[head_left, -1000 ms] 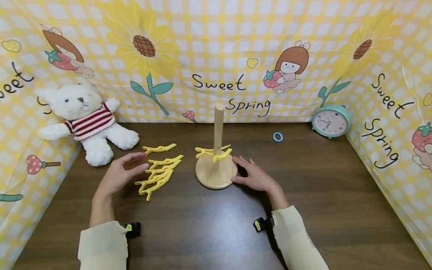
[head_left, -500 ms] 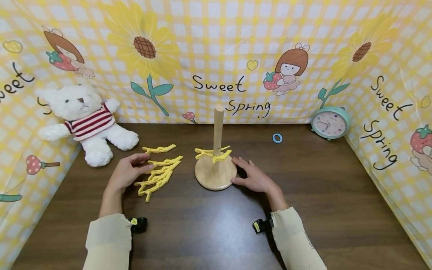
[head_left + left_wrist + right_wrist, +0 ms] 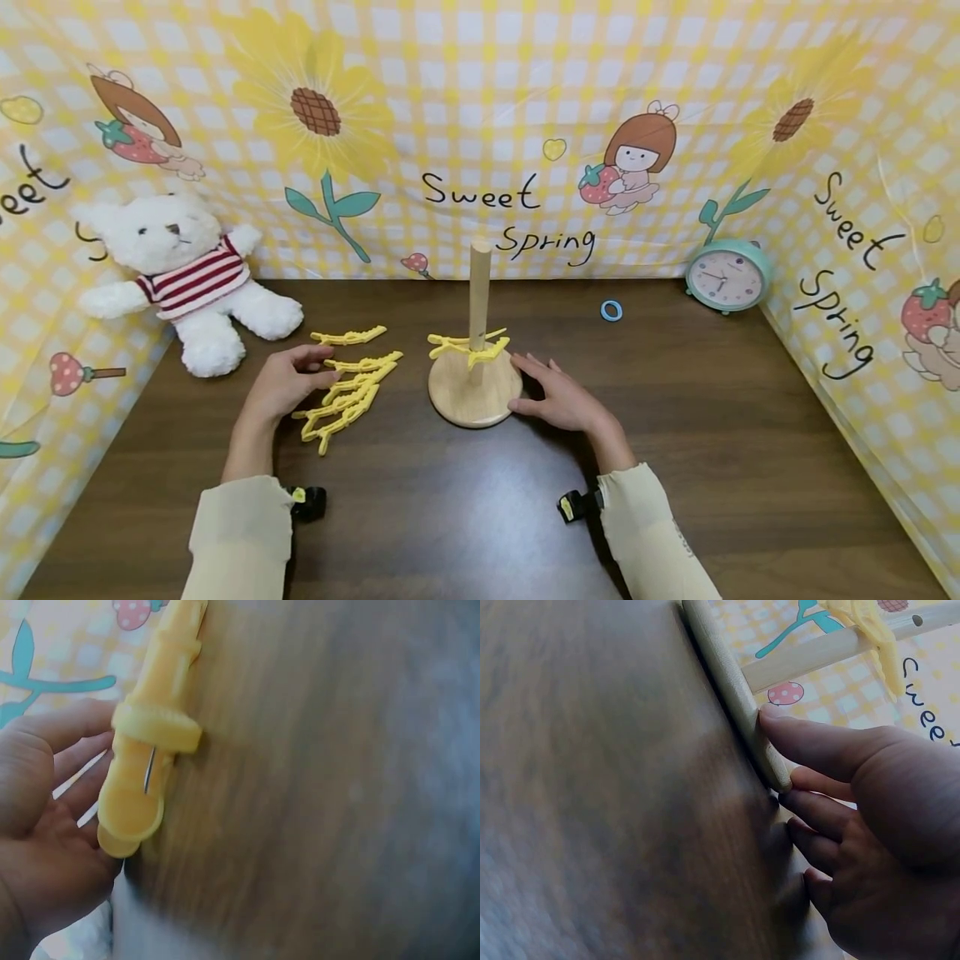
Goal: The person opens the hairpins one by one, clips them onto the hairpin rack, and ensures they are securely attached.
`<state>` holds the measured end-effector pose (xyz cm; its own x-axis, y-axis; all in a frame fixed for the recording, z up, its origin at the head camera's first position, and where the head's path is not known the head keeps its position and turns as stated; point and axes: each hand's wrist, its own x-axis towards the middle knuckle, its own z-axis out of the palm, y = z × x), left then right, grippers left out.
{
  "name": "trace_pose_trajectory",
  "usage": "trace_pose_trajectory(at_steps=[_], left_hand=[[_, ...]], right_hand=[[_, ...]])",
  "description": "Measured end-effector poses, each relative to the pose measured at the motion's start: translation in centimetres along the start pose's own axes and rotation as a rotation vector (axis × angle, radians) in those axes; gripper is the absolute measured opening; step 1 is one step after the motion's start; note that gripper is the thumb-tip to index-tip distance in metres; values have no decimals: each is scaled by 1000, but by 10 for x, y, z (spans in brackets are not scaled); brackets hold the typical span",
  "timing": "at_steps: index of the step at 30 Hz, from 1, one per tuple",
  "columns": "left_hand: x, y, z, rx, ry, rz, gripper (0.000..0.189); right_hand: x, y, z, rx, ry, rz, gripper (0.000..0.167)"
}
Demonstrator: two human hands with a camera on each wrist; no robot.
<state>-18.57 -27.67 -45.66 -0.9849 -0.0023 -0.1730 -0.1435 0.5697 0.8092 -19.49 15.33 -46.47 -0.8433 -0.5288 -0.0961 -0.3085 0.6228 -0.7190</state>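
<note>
Several yellow alligator hair clips (image 3: 345,408) lie in a row left of centre. My left hand (image 3: 277,383) is at their handle ends, thumb and fingers apart, the thumb tip overlapping the clips. In the left wrist view a yellow clip (image 3: 142,750) fills the foreground and hides the fingertips of the left hand (image 3: 45,817). A wooden stand has a round base (image 3: 472,404) and an upright pole (image 3: 478,292); yellow clips (image 3: 487,352) are fastened low on the pole. My right hand (image 3: 566,398) touches the base's right rim (image 3: 742,697) with fairly straight fingers, thumb in front.
A white teddy bear (image 3: 195,267) in a striped shirt sits at the back left. A blue ring (image 3: 611,311) lies at the back right, near a mint-green alarm clock (image 3: 727,279). Yellow checked cloth (image 3: 495,100) walls in the back and sides of the dark wooden table (image 3: 450,517).
My left hand has moved right to the handle ends of the clips, then stayed there. My right hand stays at the base's rim. The head view has shifted slightly.
</note>
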Motion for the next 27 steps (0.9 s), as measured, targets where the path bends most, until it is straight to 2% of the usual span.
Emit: trace_pose_trajectory(at_steps=[6,15,24,27], left_hand=[[4,-1,0,63,20,-19,59],[3,-1,-1,75,22,-27,65],[6,1,-1,96,16,-41,56],[9,4,0,114,22,-24,55]], right_hand=[[1,2,3,9,-1,-6,74],[2,-1,1,10,-10,-3,75],[2,1,-1,-1,-16,-9,75],[2,2,-2,5,-9,-8,75]])
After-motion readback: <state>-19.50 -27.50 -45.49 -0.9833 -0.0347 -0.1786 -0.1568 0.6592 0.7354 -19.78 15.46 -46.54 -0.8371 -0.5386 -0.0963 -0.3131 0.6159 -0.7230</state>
